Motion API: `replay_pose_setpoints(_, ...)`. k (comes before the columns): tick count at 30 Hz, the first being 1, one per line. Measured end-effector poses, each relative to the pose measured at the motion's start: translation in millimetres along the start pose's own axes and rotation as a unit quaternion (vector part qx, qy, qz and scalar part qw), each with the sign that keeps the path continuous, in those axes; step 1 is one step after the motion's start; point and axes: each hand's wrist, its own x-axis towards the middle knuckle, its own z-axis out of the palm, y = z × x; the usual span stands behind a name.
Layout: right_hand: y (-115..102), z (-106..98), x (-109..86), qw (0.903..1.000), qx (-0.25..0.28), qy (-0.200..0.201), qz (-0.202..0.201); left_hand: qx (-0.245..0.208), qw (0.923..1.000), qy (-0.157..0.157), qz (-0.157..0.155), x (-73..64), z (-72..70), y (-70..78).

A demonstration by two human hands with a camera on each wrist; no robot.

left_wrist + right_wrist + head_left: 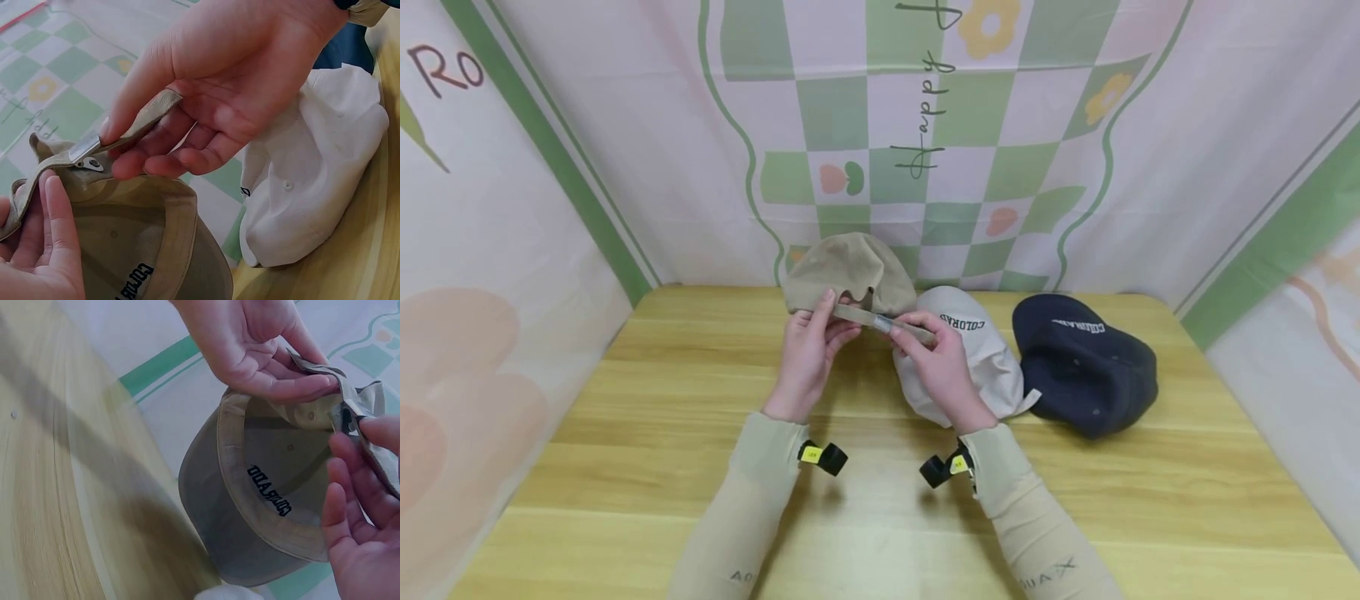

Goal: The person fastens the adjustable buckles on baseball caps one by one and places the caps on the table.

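A khaki baseball cap (853, 265) is held up off the table by its back strap (855, 314), its rear opening toward me. My left hand (807, 354) grips the strap near the cap's edge, thumb on top. Along the same strap, my right hand (942, 358) pinches the tail beside the silver metal buckle (84, 149). The strap end (164, 103) sticks out past the right thumb in the left wrist view. Dark lettering (269, 490) shows inside the crown in the right wrist view.
Under my right hand lies a white cap (992, 362) with dark lettering. A navy cap (1086, 375) lies to its right, close by. The wooden table (647, 467) meets a patterned cloth backdrop (955, 125) at the rear.
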Motion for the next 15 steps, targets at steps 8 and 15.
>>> replay_pose_setpoints(8, -5.4, 3.0, -0.1, 0.9984, -0.004, 0.054, -0.016, 0.003, 1.0000, -0.001, -0.001, -1.4, 1.0, -1.9)
replay_pose_setpoints(15, -9.0, 7.0, 0.6, 0.9973, 0.025, 0.064, -0.026, 0.003, 1.0000, -0.002, -0.007, -1.9, 1.3, -2.2)
